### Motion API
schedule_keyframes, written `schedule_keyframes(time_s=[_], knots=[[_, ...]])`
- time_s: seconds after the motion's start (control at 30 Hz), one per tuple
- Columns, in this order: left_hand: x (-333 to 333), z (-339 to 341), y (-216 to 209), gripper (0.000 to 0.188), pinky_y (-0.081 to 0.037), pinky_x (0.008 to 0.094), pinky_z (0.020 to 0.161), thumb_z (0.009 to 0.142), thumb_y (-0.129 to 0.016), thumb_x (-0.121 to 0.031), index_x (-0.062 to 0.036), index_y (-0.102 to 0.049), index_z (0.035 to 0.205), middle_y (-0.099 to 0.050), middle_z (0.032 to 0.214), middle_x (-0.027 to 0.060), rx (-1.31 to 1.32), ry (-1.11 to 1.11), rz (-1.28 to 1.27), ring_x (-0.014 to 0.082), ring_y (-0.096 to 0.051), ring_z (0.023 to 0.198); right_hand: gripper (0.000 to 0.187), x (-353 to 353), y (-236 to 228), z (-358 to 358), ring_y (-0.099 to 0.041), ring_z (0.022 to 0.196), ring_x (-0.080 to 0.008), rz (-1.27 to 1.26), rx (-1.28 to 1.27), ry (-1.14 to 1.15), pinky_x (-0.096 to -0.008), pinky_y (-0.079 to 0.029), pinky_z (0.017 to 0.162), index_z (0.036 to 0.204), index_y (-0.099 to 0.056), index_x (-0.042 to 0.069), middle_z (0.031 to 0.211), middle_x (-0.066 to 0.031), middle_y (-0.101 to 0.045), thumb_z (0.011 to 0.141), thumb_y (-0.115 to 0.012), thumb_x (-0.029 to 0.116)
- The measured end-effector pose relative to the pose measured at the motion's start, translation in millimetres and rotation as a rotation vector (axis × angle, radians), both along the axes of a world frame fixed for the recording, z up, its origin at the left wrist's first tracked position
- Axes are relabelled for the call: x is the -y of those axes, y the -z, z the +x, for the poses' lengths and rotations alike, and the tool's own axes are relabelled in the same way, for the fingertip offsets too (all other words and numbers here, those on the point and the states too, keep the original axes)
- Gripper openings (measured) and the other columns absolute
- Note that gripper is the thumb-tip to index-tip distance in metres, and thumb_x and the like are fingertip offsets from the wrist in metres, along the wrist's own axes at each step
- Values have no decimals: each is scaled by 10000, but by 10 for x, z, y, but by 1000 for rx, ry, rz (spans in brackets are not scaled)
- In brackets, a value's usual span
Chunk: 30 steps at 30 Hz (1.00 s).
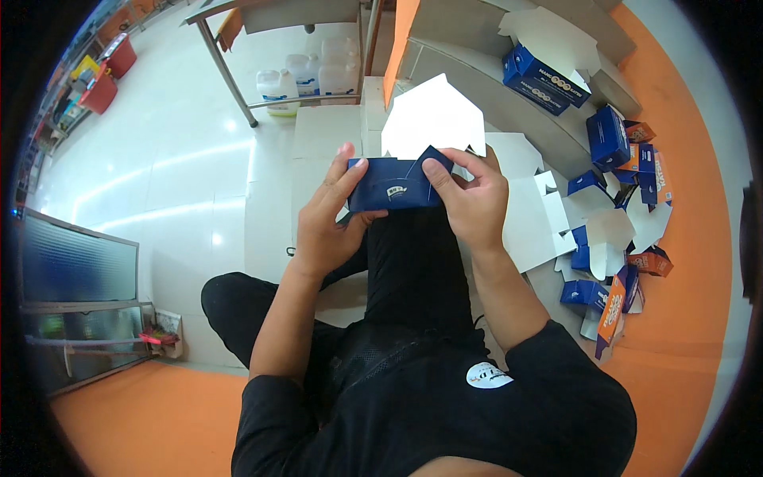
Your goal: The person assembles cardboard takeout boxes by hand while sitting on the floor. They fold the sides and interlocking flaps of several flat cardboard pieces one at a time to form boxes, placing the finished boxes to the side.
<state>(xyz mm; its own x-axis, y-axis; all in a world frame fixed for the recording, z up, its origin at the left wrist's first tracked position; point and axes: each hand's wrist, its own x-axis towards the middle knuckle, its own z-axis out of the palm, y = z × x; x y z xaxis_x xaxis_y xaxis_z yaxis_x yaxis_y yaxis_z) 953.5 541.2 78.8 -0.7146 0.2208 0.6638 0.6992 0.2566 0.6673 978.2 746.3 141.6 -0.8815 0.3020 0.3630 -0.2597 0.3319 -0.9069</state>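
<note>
Above my lap I hold a small dark blue carton point(387, 191) between both hands, with its white inner flap point(433, 119) standing up open on the far side. My left hand point(324, 213) grips the carton's left end, fingers along its upper edge and thumb side below. My right hand point(477, 199) pinches a blue corner tab at the right end between thumb and fingers. Just right of my right hand lie flat, unfolded white carton blanks point(520, 207).
Several folded blue and orange cartons point(610, 139) are heaped on the right. A large cardboard box point(477, 75) with blue cartons in it stands at the far right. White jugs point(278, 87) sit under a metal-legged table point(211, 48). Red tubs point(99, 91) are far left.
</note>
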Motion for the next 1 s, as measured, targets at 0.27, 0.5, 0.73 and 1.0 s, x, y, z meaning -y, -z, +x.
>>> schedule_keyframes(time_s=[0.27, 0.5, 0.73, 1.0], knots=[[-41, 24, 45, 713, -501, 407, 1066, 685, -813, 96, -86, -603, 1342, -475, 1493, 250, 18, 46, 100, 378, -498, 1369, 314, -48, -59, 36, -666, 1075, -302, 70, 93, -187, -352, -577, 879, 1076, -756, -7, 1236, -190, -603, 854, -819, 206], [10, -29, 361, 776, -545, 446, 996, 681, -822, 107, -57, -554, 1391, -448, 1497, 299, 12, 129, 219, 417, -558, 1299, 734, -293, 17, 101, -604, 1164, -332, 652, -17, -462, -439, -432, 1079, 1373, -587, 46, 1220, -178, -613, 744, -888, 274], [-306, 177, 59, 1051, -394, 541, 1126, 747, -895, -217, -99, -272, 1586, -117, 1657, 253, -182, 119, 86, 430, -234, 1506, 701, -1088, -432, 595, -631, 1103, -205, 347, 123, -70, -344, -562, 914, 1324, -570, 46, 1224, -122, -615, 726, -903, 198], [-305, 152, 85, 806, -507, 478, 1036, 801, -847, -98, -59, -445, 1499, -277, 1609, 267, -1, 66, -40, 404, -415, 1427, 848, -2483, -622, 1081, -683, 1101, -290, 393, 192, 791, -377, -521, 944, 1510, -400, 3, 1239, -253, -658, 855, -802, 362]])
